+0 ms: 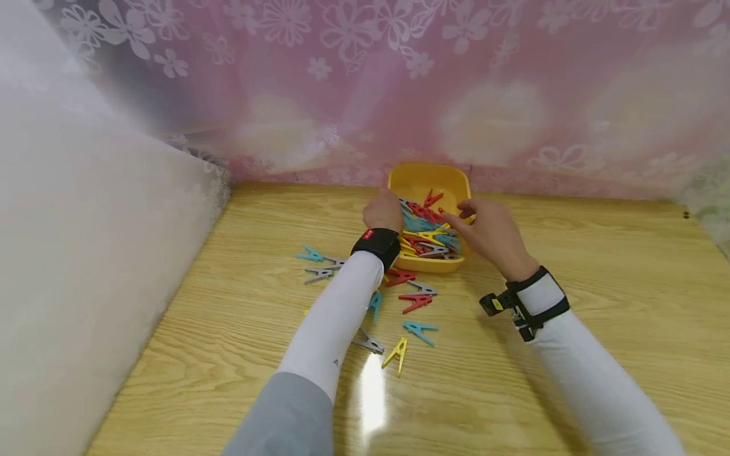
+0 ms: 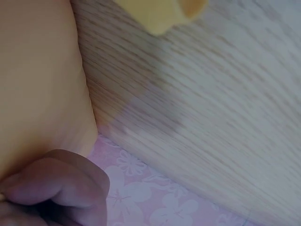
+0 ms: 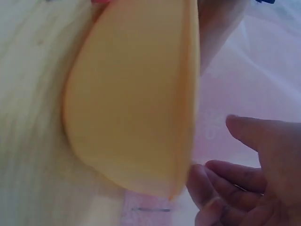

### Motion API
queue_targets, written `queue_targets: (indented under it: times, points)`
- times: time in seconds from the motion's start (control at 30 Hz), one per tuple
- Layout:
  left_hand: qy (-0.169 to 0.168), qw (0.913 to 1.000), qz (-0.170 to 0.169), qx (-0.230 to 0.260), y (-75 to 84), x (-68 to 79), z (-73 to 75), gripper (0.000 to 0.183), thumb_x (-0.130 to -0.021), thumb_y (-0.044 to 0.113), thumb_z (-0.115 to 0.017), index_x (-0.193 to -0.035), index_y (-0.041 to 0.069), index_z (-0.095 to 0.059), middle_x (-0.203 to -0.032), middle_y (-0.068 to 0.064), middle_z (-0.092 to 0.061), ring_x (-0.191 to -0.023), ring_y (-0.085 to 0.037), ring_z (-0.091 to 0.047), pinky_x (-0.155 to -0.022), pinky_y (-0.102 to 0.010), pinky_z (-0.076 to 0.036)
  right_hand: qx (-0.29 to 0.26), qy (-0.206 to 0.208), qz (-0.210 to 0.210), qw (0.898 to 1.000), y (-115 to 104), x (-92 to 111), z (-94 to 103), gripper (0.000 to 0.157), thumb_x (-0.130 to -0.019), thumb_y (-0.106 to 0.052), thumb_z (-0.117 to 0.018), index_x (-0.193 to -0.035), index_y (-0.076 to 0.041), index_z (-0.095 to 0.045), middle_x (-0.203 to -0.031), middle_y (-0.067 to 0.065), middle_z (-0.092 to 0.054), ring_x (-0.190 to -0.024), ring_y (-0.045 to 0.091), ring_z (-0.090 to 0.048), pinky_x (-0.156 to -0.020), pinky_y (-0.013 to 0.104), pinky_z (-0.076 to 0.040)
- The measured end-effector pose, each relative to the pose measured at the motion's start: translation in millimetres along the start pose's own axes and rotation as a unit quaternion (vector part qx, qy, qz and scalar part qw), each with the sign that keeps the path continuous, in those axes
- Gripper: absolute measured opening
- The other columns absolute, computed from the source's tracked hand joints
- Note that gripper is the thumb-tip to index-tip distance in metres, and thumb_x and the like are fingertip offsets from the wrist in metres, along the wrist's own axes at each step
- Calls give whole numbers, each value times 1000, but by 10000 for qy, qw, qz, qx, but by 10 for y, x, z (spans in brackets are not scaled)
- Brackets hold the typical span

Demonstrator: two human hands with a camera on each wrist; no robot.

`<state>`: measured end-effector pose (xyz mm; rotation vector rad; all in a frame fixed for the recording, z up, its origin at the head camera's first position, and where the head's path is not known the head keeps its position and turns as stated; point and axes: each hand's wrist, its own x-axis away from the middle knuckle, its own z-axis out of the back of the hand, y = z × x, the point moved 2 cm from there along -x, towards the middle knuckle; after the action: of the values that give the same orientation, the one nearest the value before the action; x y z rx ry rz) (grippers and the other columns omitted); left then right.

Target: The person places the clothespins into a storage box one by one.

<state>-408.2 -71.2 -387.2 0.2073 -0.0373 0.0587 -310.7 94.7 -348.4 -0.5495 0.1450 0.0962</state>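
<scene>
A yellow plastic basket stands near the curtain with a heap of red, yellow, blue and grey clothespins in it, gathered mostly at its near end. My left hand is at the basket's left rim; its curled fingers overlap the outer wall in the left wrist view, and the fingertips are hidden. Across from it, my right hand is by the right rim with thumb and fingers apart and nothing between them. In the right wrist view its fingertips come right at the basket's edge.
Loose clothespins lie on the wooden table in front of the basket, among them a yellow one, a blue one and a red one. My left forearm passes over several others. A pink flowered curtain hangs behind.
</scene>
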Motion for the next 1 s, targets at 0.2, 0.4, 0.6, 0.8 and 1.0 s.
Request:
queue_targets:
  times: [0.2, 0.4, 0.6, 0.8, 1.0]
  points:
    - [-21, 9999, -98, 38, 5, -2, -9, 39, -94, 29, -60, -126, 6, -53, -86, -3, -68, -72, -16, -66, -60, -31, -54, -338, 142, -164, 9992, 88, 69, -37, 47, -97, -43, -52, -116, -1, -63, -105, 16, -64, -87, 30, -61, -71, 45, -49]
    - [7, 9999, -121, -12, -27, 25, 4, 34, -96, 28, -57, -123, 8, -55, -87, -2, -68, -73, -15, -66, -62, -30, -54, -476, 495, -164, 9975, 125, 115, -44, 39, -97, -38, -51, -111, -5, -65, -101, 11, -65, -82, 26, -60, -67, 41, -48]
    - [30, 9999, -118, -4, -33, 74, 20, 32, -97, 28, -56, -121, 8, -57, -88, -2, -68, -74, -16, -66, -63, -31, -54, -230, 690, -540, 9959, 198, 111, -15, 38, -97, -41, -48, -109, -8, -65, -96, 9, -64, -76, 23, -58, -57, 35, -44]
    - [92, 9999, -108, 60, 4, 105, 30, 30, -97, 27, -56, -119, 8, -59, -89, -2, -69, -75, -16, -66, -63, -31, -54, -129, 406, -914, 9949, 314, 3, -62, 42, -97, -37, -48, -117, -2, -56, -101, 14, -59, -81, 28, -55, -62, 39, -44]
    - [15, 10000, -71, 31, 31, 126, -29, 33, -95, 30, -59, -119, 8, -56, -87, -2, -68, -73, -15, -66, -60, -29, -54, -262, -90, -1079, 9938, 415, -111, -146, 45, -99, -30, -43, -128, 4, -46, -100, 17, -57, -79, 29, -56, -61, 37, -45]
